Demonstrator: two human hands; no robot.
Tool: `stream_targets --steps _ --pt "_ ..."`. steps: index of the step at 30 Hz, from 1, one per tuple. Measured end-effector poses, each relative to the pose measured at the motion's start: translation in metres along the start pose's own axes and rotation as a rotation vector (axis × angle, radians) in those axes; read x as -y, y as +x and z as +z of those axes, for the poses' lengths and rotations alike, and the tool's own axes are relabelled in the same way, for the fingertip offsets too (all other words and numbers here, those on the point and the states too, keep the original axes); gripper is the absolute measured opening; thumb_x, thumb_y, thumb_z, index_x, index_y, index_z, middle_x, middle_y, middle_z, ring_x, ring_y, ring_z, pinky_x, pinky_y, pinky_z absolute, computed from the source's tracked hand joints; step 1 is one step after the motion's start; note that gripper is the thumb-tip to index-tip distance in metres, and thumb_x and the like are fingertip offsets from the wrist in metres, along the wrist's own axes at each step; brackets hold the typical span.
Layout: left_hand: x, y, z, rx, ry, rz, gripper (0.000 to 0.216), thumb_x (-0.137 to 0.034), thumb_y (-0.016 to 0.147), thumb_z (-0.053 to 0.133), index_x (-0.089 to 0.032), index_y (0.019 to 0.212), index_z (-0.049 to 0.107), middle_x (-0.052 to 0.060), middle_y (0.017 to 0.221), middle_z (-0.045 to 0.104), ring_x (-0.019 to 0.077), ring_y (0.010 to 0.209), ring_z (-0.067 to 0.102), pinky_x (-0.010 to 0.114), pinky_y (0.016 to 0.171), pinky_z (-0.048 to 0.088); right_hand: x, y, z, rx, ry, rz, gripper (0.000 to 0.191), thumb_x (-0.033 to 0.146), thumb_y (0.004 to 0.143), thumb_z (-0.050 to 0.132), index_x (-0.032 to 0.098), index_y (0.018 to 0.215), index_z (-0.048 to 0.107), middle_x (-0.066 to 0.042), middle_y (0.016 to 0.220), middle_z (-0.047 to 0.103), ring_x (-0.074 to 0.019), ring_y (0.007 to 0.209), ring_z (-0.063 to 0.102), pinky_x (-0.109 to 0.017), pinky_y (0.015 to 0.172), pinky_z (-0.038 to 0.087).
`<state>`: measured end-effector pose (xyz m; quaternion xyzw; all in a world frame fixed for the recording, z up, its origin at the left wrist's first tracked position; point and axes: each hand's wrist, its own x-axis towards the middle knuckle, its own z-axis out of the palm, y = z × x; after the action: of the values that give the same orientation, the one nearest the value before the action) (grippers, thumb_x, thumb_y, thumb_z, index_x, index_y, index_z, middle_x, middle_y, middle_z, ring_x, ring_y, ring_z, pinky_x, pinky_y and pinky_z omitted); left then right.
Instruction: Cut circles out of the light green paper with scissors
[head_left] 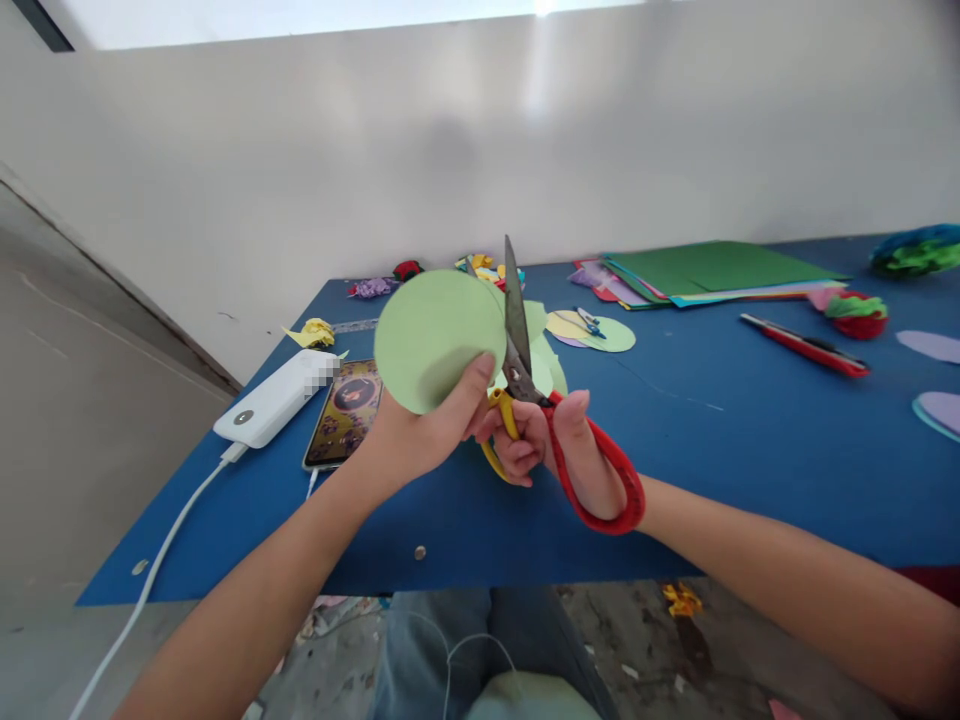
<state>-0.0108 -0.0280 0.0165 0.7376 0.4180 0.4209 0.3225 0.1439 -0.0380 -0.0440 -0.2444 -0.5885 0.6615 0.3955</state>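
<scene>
My left hand [442, 425] is closed on a pale green paper circle [431, 335], thumb on its face near the lower right edge. In my right hand [536, 440] is a pair of scissors [517, 330] with one red and one yellow handle. My thumb passes through the red loop and my fingers are at the yellow one. The blades point up, against the circle's right edge. Behind the scissors lie more pale green paper pieces [553, 372], partly hidden by my hand.
On the blue table [712, 420] lie a white power bank [270, 400], a phone [337, 420], stacked coloured paper [720, 268], a red utility knife [806, 345], paper ovals [937, 410] and crumpled paper flowers [855, 312]. A white wall [300, 170] stands behind. Scraps litter the floor.
</scene>
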Motion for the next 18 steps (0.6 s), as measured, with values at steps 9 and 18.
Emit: stream_targets --steps 9,18 --pt "0.0053 0.0029 -0.0085 0.09 0.006 -0.004 0.053 -0.033 0.095 0.043 -0.018 0.044 0.043 -0.003 0.04 0.045 0.007 0.04 0.045 0.021 0.051 0.042 -0.0038 -0.0015 -0.004 0.003 0.045 -0.007 0.071 0.084 0.078 0.029 0.018 0.086 0.052 0.004 0.067 0.025 -0.0097 0.052 0.02 -0.026 0.047 0.019" --pt "0.0075 0.0029 -0.0101 0.131 -0.018 0.002 0.052 -0.034 0.095 0.044 -0.018 0.045 0.042 -0.003 0.04 0.044 0.0067 0.039 0.043 0.021 0.048 0.039 0.0043 0.002 0.002 -0.055 0.041 0.046 0.075 0.092 0.066 0.034 0.019 0.077 0.048 0.007 0.06 0.021 -0.0067 0.047 0.018 -0.024 0.043 0.024"
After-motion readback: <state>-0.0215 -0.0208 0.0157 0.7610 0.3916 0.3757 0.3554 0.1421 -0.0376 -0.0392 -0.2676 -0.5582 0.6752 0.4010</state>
